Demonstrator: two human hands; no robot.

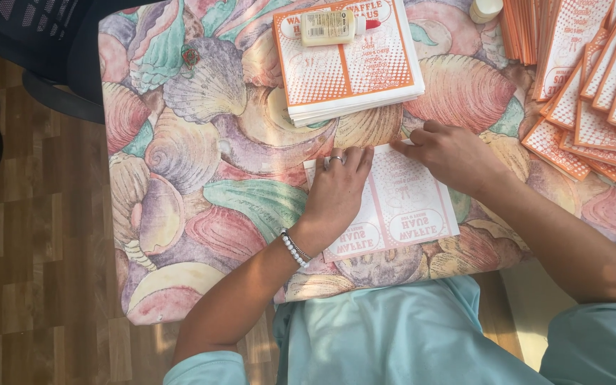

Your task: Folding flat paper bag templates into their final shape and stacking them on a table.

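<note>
A white paper sheet with faded orange print (408, 207) lies flat near the front edge of the table. My left hand (336, 192) presses flat on its left part, fingers together, a ring on one finger and a bead bracelet at the wrist. My right hand (450, 153) rests on the sheet's far edge, fingers curled and pinching or pressing the paper there.
A stack of orange-and-white printed sheets (354, 71) sits further back with a glue bottle (329, 27) lying on it. Several folded orange pieces (593, 107) fan out at the right. The table wears a seashell-patterned cloth (201, 150). Wood floor lies to the left.
</note>
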